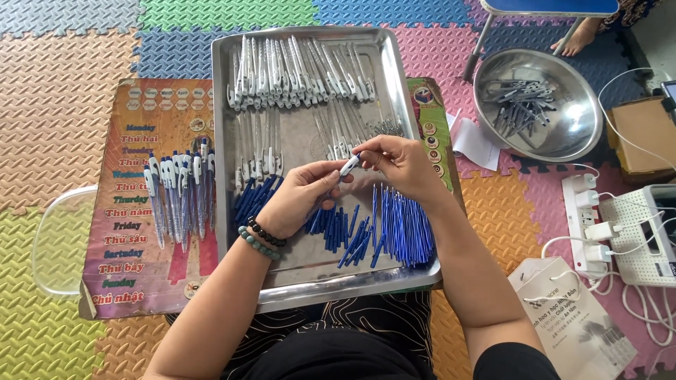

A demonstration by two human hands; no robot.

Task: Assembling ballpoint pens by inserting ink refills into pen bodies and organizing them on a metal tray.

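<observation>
Currently both my hands pinch one pen (pixel 350 165) over the tray (pixel 318 271): left hand (pixel 299 197) on the barrel, right hand (pixel 401 163) on the tip. Done: finished pens (pixel 179 190) beside the tray. Left: white barrels (pixel 296 67), blue refills (pixel 398 225), blue caps (pixel 253 200), many unassembled.

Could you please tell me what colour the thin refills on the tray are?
The refills are blue, seen clearly in the head view.

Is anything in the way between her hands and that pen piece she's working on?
Nothing visible: the left hand and right hand both already hold the white pen part directly, above the metal tray.
</observation>
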